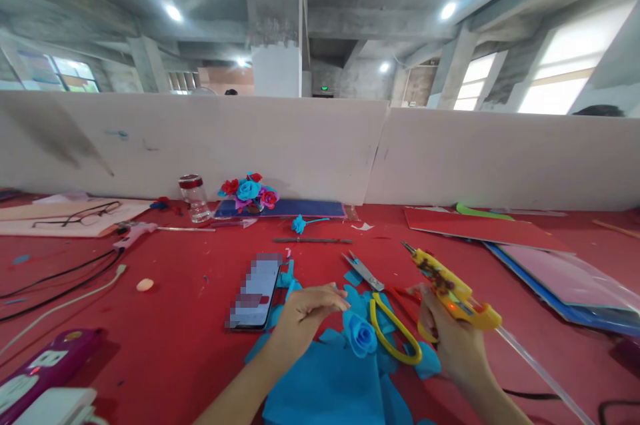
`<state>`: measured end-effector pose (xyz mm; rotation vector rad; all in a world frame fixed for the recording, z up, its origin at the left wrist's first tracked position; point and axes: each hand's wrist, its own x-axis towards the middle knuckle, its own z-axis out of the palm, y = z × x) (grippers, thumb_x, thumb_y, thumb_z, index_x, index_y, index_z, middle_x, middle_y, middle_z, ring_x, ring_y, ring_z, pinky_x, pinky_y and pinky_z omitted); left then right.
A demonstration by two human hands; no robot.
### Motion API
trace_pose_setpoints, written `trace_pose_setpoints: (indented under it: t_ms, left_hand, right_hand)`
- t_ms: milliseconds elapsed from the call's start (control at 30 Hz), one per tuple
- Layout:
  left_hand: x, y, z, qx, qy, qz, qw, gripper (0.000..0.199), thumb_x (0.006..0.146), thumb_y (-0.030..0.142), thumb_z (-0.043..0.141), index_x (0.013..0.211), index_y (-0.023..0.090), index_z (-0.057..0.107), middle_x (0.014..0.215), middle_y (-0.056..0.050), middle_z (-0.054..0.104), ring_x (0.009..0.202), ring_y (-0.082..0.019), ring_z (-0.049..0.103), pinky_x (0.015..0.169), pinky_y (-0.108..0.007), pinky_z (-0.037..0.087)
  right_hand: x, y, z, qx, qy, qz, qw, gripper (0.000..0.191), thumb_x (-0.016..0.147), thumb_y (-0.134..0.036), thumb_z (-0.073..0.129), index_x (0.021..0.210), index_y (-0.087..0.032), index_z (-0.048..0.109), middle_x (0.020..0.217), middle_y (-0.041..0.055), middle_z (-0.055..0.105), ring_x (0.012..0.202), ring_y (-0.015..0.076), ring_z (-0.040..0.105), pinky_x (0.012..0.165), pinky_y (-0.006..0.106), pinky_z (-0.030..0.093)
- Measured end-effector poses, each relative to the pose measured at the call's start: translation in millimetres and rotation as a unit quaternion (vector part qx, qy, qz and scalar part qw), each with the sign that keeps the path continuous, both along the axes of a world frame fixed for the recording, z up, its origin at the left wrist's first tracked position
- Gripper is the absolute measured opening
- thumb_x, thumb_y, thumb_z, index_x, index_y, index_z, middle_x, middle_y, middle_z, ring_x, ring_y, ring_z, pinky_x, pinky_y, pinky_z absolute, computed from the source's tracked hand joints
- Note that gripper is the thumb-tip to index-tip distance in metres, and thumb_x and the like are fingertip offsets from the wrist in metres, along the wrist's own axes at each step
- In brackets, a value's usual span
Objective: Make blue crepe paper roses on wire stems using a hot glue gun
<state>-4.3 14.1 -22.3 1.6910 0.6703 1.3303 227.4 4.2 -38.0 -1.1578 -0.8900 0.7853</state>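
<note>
My right hand [453,338] is wrapped round the handle of a yellow glue gun [450,292], its nozzle pointing up and left and a clear glue stick trailing from its back. A blue paper rose [360,334] is just beyond the fingertips of my left hand [313,312], whose fingers are bent together; whether they pinch the rose's stem or anything else is hidden. Under the rose lie blue paper sheets [325,385] and loose blue petals [429,360]. Scissors [370,273] with red handles and a yellow-handled tool [395,338] rest between my hands.
A phone [256,295] lies left of my left hand. Farther back are a glass jar [195,198], a flower arrangement [249,192] and a blue flower on a stem [300,223]. Paper sheets [565,278] lie right. Cables and a purple power strip [50,368] occupy the left.
</note>
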Motion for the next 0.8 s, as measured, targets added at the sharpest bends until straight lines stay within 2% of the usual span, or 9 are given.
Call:
trace_pose_setpoints:
  t_ms: [133, 267, 467, 700, 800]
  left_hand:
    - [-0.9, 1.8, -2.6, 0.045, 0.008, -0.017, 0.999, 0.019, 0.083, 0.017, 0.054, 0.079, 0.024, 0.072, 0.081, 0.0, 0.072, 0.088, -0.018, 0.065, 0.096, -0.038, 0.04]
    - [-2.1, 2.3, -2.6, 0.08, 0.004, -0.002, 0.997, 0.017, 0.079, 0.013, 0.059, 0.08, 0.024, 0.073, 0.081, -0.001, 0.073, 0.083, -0.018, 0.067, 0.093, -0.037, 0.043]
    - [-4.8, 1.6, -1.7, 0.079, 0.043, 0.062, 0.994, 0.023, 0.079, 0.008, 0.053, 0.081, 0.021, 0.072, 0.083, -0.003, 0.073, 0.082, -0.017, 0.067, 0.076, -0.026, 0.053]
    - [-1.5, -1.9, 4.4, 0.029, 0.105, 0.113, 0.988, 0.019, 0.081, 0.015, 0.053, 0.075, 0.019, 0.071, 0.079, -0.003, 0.073, 0.075, -0.017, 0.068, 0.071, -0.026, 0.054]
    - [-1.3, -1.2, 2.7, 0.057, 0.131, 0.139, 0.98, 0.017, 0.081, 0.017, 0.054, 0.079, 0.019, 0.07, 0.081, -0.003, 0.073, 0.075, -0.017, 0.068, 0.07, -0.026, 0.055]
  right_hand:
    - [-3.4, 6.6, 5.5, -0.022, 0.108, 0.013, 0.994, 0.036, 0.06, -0.04, 0.074, 0.058, -0.018, 0.046, 0.037, -0.0096, 0.037, 0.033, 0.0031, 0.029, 0.032, 0.015, 0.024]
    - [1.4, 10.8, 1.1, -0.061, 0.16, 0.025, 0.985, 0.034, 0.057, -0.037, 0.076, 0.066, -0.018, 0.049, 0.038, -0.0101, 0.038, 0.033, 0.0036, 0.031, 0.031, 0.014, 0.025]
    - [3.8, 13.4, -2.4, -0.084, 0.172, 0.02, 0.981, 0.031, 0.056, -0.035, 0.076, 0.069, -0.017, 0.054, 0.039, -0.0094, 0.041, 0.035, 0.0047, 0.036, 0.031, 0.014, 0.028]
    - [3.7, 15.2, 1.5, -0.105, 0.177, 0.009, 0.979, 0.028, 0.055, -0.032, 0.075, 0.067, -0.017, 0.055, 0.038, -0.0092, 0.042, 0.034, 0.0044, 0.035, 0.031, 0.014, 0.028]
    - [4.6, 15.4, 0.4, -0.089, 0.13, -0.002, 0.987, 0.027, 0.056, -0.035, 0.073, 0.065, -0.017, 0.054, 0.039, -0.0086, 0.042, 0.034, 0.0052, 0.035, 0.03, 0.015, 0.03]
